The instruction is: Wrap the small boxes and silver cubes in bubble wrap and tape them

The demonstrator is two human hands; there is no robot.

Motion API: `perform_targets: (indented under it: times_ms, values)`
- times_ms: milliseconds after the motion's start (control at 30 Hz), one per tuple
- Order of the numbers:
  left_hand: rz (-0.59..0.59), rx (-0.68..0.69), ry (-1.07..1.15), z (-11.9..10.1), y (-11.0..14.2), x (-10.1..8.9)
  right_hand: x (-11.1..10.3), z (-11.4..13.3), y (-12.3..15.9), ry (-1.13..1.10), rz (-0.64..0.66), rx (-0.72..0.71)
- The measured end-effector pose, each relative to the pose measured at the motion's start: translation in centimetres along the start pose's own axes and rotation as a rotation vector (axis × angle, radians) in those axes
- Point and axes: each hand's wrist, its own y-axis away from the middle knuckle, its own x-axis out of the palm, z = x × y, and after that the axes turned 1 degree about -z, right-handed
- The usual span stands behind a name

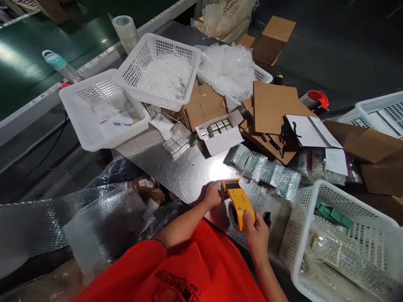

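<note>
Over the near edge of the metal table (176,180) I hold a yellow tape dispenser (241,203) in front of my red shirt. My right hand (256,230) is wrapped round its near end, thumb on the yellow side. At its far left end, my left hand (213,193) is closed with the fingertips against the dispenser's front; whether tape is pinched there is too small to tell. Part of a dark tape roll (233,214) shows under the yellow body. Beyond the dispenser lie several bubble-wrapped packs (264,170) and an open white box (220,138) holding small silvery boxes.
White baskets stand at the back left (103,138), one with shredded filler (141,94). Flat cardboard (273,109) and a white folder (315,132) are stacked at the back right. A basket (302,235) with wrapped packs sits right. Bubble wrap (103,226) spreads at left.
</note>
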Motion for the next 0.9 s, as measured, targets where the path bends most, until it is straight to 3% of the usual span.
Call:
perform_targets:
  times_ms: [300, 533, 900]
  values:
    - [0.061, -0.085, -0.042, -0.8, 0.3, -0.9, -0.1, 0.2, 0.4, -0.031, 0.024, 0.024]
    - [0.105, -0.030, -0.188, -1.0, 0.4, -1.2, -0.8, -1.6, 0.5, -0.053, 0.032, -0.014]
    - [0.095, 0.087, -0.107, -0.1, -0.2, -1.1, -0.5, -3.1, 0.7, -0.110, 0.053, 0.006]
